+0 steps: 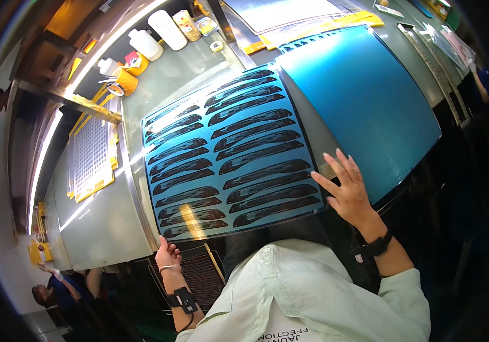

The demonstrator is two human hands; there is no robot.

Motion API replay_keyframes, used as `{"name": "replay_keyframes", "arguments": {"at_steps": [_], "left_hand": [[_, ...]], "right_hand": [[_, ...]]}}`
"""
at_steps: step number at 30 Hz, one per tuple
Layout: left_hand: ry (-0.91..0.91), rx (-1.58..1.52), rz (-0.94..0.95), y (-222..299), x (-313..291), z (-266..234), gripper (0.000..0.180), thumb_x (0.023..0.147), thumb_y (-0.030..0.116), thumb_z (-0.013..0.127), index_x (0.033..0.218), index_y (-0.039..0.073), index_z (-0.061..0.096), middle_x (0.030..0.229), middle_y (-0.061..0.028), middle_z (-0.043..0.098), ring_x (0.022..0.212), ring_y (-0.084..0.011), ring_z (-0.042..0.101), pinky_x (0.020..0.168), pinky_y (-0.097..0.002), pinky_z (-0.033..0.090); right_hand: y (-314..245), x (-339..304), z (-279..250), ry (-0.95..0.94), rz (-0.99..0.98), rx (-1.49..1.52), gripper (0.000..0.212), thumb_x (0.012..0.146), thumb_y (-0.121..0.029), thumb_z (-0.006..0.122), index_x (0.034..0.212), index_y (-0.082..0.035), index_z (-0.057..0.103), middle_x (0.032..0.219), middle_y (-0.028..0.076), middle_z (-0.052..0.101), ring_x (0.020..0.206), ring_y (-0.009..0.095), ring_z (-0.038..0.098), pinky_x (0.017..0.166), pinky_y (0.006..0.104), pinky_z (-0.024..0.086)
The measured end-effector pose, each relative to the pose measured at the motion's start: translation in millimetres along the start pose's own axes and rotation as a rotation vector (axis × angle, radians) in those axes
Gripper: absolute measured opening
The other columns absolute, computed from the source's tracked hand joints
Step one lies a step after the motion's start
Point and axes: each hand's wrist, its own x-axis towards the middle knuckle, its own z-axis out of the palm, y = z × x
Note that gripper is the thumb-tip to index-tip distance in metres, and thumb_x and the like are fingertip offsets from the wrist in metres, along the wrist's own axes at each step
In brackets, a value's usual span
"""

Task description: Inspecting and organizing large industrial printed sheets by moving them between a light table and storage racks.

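A blue sheet [216, 169] printed with two columns of dark, curved, blade-like shapes lies in front of me, its near edge reaching past the table edge. My left hand [168, 255] is closed at the sheet's near left corner, thumb up against it. By the right edge, my right hand [348, 192] has its fingers spread, the index fingertip touching or very close to the sheet; nothing is in its grasp. To the right lies a larger plain glossy blue sheet [364, 108], partly beyond my right fingers.
White bottles [145, 44], an orange cup [123, 81] and a tape roll [216, 46] stand at the back of the glass-topped table [170, 80]. A yellow-edged patterned sheet [92, 151] lies left. Metal rails [435, 74] lie far right. Other people [65, 290] are at both sides.
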Motion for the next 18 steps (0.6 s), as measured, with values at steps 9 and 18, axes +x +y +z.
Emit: {"name": "replay_keyframes", "arguments": {"at_steps": [9,18], "left_hand": [[-0.256,-0.075,0.246,-31.1,-19.7,-6.2,0.027,0.09,0.031,0.059,0.074,0.01,0.056,0.065,-0.0005,0.059,0.056,-0.01,0.056,0.047,-0.0229,0.042],[-0.126,-0.361,0.513,33.0,-26.0,-13.7,0.016,0.084,0.016,0.062,0.069,0.012,0.055,0.06,0.0,0.055,0.051,-0.0085,0.051,0.046,-0.0222,0.041]], "right_hand": [[14.8,15.3,17.0,0.122,-0.25,-0.022,0.036,0.079,0.001,0.053,0.103,-0.019,0.069,0.124,0.005,0.056,0.126,0.029,0.042,0.108,0.0498,0.027],[5.0,56.9,3.3,0.18,-0.554,0.039,0.023,0.081,-0.006,0.056,0.1,-0.011,0.067,0.109,0.007,0.065,0.119,0.025,0.051,0.109,0.0475,0.026]]}}
